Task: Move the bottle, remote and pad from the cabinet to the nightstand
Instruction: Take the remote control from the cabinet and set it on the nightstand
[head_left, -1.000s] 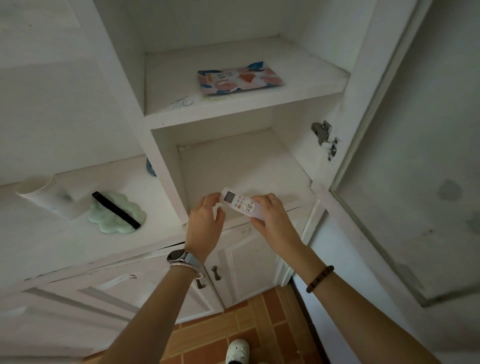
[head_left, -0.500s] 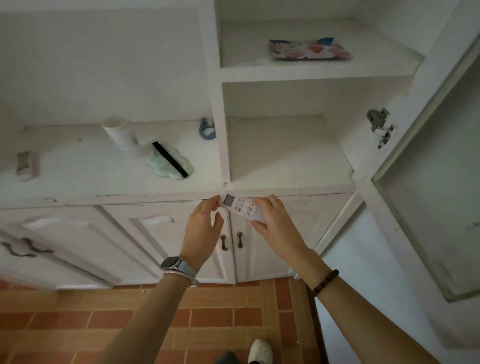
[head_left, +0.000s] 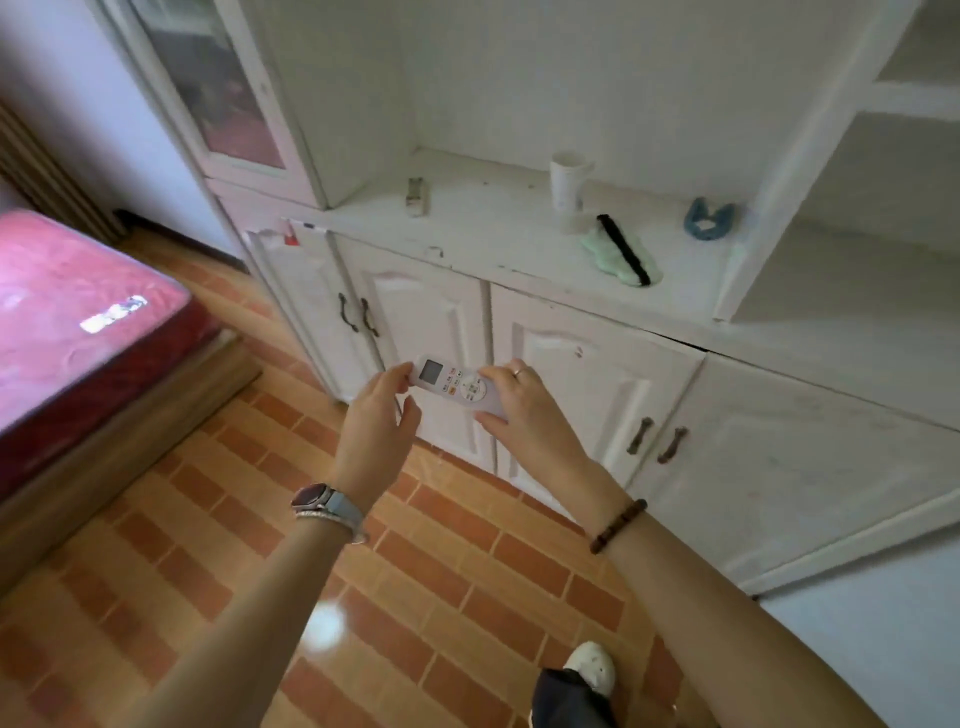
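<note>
Carry step, remote in transit. Remote (head_left: 457, 384) is held in the air in front of the lower cabinet (head_left: 582, 374) doors, screen up, well above the tiled floor (head_left: 208, 519). Left hand (head_left: 376, 426) pinches the screen end with its fingertips; right hand (head_left: 524, 410) grasps the button end, fingers on top and thumb underneath. Both hands are on it, neither is free.

To do it well: probably pass the remote to one hand with a firm wrap round the body, since a fingertip pinch on smooth plastic may slip while walking. Keep it level and thumbs off the buttons. Set it down flat on the nightstand, don't drop it.

Hard to tell: the nightstand is not in view, only a red mattress (head_left: 78, 301) at far left, so the route is a guess. No bottle I can name. On the cabinet's tabletop (head_left: 493, 234) stand a white cup-like thing (head_left: 567, 182), a green cloud-shaped piece (head_left: 621, 257) with a black strip, and a blue item (head_left: 706, 223), all blurred. Cannot tell if the green piece is the pad. The shelves at right are cut off. Remote's underside is hidden.
</note>
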